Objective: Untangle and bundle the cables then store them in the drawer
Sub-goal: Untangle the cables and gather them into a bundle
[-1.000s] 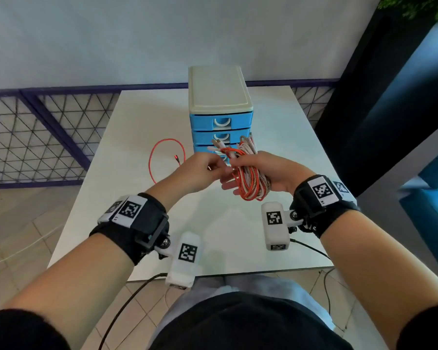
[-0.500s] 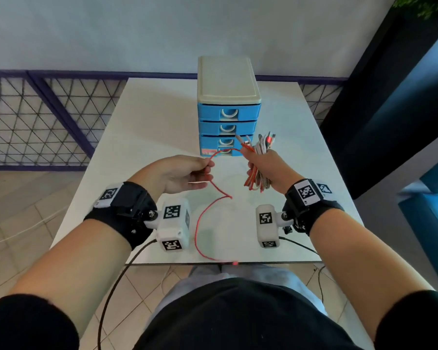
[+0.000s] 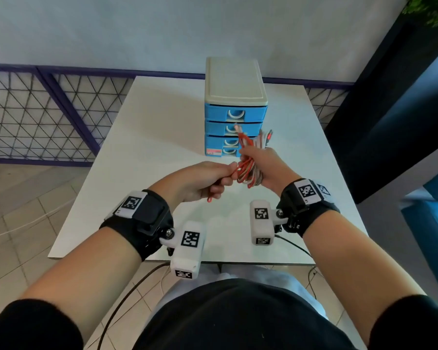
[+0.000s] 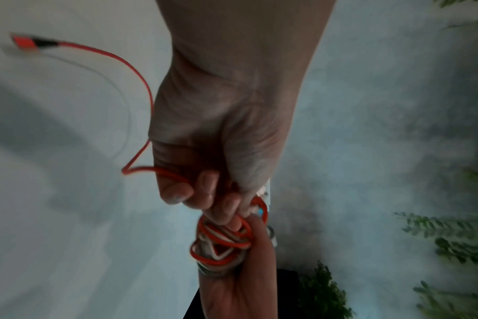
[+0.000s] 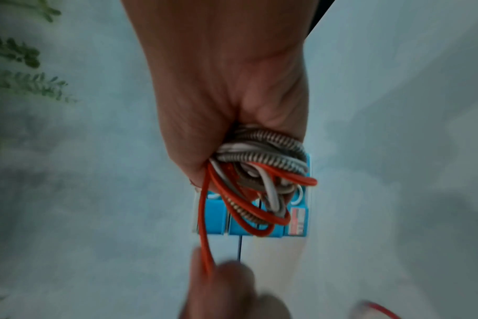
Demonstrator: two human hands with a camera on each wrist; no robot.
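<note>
Right hand (image 3: 266, 164) grips the cable bundle (image 3: 248, 170) above the table (image 3: 147, 137), just before the closed drawers (image 3: 235, 127). Left hand (image 3: 200, 180) pinches the red cable (image 4: 139, 86) beside the bundle — its plug (image 4: 23, 42) dangles over bare tabletop near the front edge.

A white rectangular tabletop (image 3: 162, 137) stands on a tiled floor (image 3: 18, 213) beside a purple mesh fence. A small drawer unit (image 3: 234, 107), cream-topped with blue drawer fronts, all pushed in, stands directly on it toward the far edge.
</note>
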